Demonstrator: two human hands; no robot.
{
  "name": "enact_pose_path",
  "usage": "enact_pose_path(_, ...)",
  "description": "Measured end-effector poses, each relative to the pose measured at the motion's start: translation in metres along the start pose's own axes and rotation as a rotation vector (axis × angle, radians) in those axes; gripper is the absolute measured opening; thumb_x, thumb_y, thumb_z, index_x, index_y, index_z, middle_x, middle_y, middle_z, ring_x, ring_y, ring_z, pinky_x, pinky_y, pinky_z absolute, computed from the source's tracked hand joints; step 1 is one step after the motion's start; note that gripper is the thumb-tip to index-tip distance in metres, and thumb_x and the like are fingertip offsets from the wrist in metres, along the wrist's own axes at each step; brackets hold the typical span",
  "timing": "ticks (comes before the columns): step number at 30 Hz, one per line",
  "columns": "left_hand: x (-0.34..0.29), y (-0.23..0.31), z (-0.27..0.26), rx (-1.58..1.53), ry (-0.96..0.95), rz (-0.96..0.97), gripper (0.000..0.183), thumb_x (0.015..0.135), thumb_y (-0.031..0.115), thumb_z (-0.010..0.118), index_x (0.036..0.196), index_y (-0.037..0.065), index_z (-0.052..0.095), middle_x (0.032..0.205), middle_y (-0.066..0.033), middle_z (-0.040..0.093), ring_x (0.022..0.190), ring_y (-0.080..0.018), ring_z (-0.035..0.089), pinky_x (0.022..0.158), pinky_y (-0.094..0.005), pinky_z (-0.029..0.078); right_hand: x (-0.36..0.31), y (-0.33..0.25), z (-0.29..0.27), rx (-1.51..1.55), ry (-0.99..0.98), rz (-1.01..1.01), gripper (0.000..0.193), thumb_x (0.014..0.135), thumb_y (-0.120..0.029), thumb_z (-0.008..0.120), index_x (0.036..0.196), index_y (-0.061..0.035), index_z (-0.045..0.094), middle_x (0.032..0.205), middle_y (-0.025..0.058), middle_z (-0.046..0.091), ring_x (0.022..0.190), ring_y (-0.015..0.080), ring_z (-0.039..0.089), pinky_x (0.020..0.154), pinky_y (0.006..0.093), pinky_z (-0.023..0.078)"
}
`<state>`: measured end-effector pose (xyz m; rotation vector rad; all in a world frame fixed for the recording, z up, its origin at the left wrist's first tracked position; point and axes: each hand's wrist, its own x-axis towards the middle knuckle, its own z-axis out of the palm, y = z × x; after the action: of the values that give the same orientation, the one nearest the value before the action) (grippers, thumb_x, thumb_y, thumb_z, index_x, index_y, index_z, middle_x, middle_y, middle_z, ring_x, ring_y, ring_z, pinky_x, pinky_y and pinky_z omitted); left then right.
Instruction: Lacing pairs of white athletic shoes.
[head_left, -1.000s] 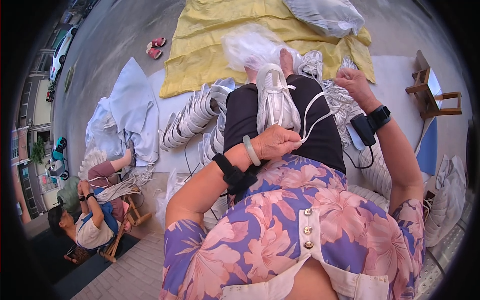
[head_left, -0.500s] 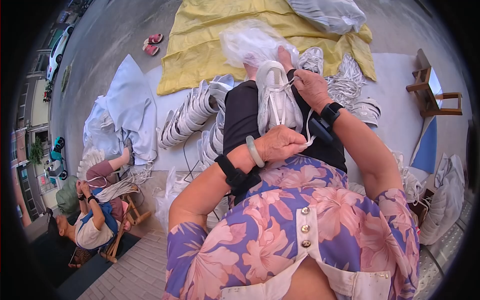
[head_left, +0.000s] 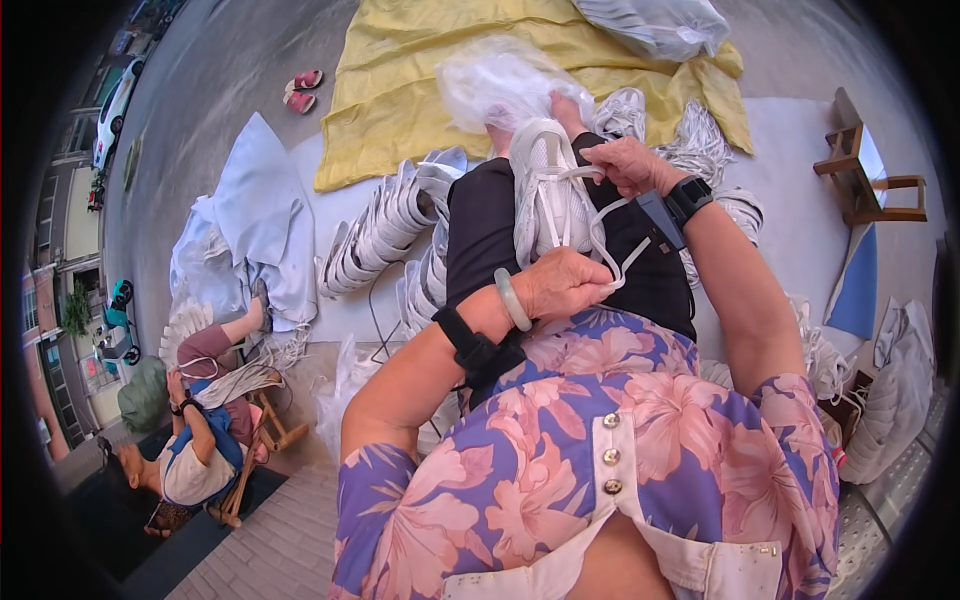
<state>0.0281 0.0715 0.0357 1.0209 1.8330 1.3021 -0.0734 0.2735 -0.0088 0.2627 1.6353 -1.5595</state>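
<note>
A white shoe (head_left: 541, 205) lies along my lap on the black trousers, its toe pointing away from me. White shoelace (head_left: 627, 262) crosses its front and loops out on the right side. My left hand (head_left: 562, 284) is closed at the near end of the shoe, pinching lace between thumb and fingers. Beside the shoe's upper right, my right hand (head_left: 630, 166) has its fingertips together on another stretch of lace. The exact grip of those fingertips is partly hidden.
Rows of nested white shoe uppers (head_left: 372, 235) lie on the left. Bundled white laces (head_left: 697, 143) and another white shoe (head_left: 621, 113) are beyond my right hand. A wooden stool (head_left: 868, 165) stands far right. A seated person (head_left: 200, 445) works at the left.
My right hand has shifted slightly and turned, drawing lace out beside the shoe. A wider loop now hangs between the hands. My left hand stays nearly in place.
</note>
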Motion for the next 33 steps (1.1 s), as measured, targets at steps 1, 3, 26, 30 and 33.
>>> enact_pose_path(1, 0.001, 0.000, 0.001, 0.001, -0.003, 0.000, 0.021, 0.082, 0.015, 0.051, 0.070, -0.002, 0.052, 0.056, -0.0126, 0.046, 0.051, -0.0233, 0.045, 0.051, -0.0326, 0.037, 0.004, 0.004, -0.003, 0.003, 0.001, -0.001, 0.029, 0.080, -0.027, 0.060, 0.067, -0.0020, 0.058, 0.044, -0.0039, 0.034, 0.035, 0.0079, 0.030, 0.035, 0.0263, 0.024)
enact_pose_path(3, 0.005, -0.001, 0.004, -0.002, -0.032, -0.026, 0.022, 0.082, 0.016, 0.051, 0.069, -0.001, 0.052, 0.055, -0.0131, 0.046, 0.050, -0.0242, 0.046, 0.051, -0.0332, 0.037, 0.012, 0.014, -0.008, -0.448, 0.480, -0.387, 0.025, 0.078, -0.026, 0.063, 0.071, -0.0021, 0.060, 0.052, -0.0024, 0.045, 0.044, 0.0094, 0.041, 0.042, 0.0256, 0.032)
enact_pose_path(26, -0.003, -0.014, 0.008, 0.157, -0.055, 0.045, 0.018, 0.076, 0.015, 0.054, 0.062, 0.003, 0.051, 0.058, -0.0155, 0.051, 0.058, -0.0340, 0.052, 0.053, -0.0390, 0.039, 0.020, 0.008, 0.074, -1.237, 0.423, -0.854, 0.010, 0.073, -0.009, 0.053, 0.083, -0.0080, 0.054, 0.080, 0.0107, 0.057, 0.078, 0.0317, 0.057, 0.066, 0.0402, 0.044)
enact_pose_path(30, -0.003, -0.014, 0.007, 0.120, -0.048, 0.058, 0.020, 0.076, 0.015, 0.054, 0.061, 0.003, 0.050, 0.057, -0.0152, 0.050, 0.057, -0.0341, 0.051, 0.053, -0.0391, 0.038, 0.028, -0.002, 0.076, -1.173, 0.420, -0.709, 0.013, 0.073, -0.012, 0.054, 0.084, -0.0067, 0.056, 0.080, 0.0143, 0.059, 0.080, 0.0337, 0.057, 0.070, 0.0419, 0.044)
enact_pose_path(33, -0.003, -0.013, 0.006, 0.127, -0.060, 0.048, 0.020, 0.077, 0.016, 0.053, 0.061, 0.003, 0.049, 0.056, -0.0149, 0.050, 0.058, -0.0345, 0.051, 0.054, -0.0394, 0.038, 0.037, -0.013, 0.083, -1.078, 0.366, -0.639, 0.015, 0.074, -0.015, 0.055, 0.083, -0.0047, 0.059, 0.078, 0.0173, 0.060, 0.080, 0.0354, 0.057, 0.071, 0.0429, 0.044)
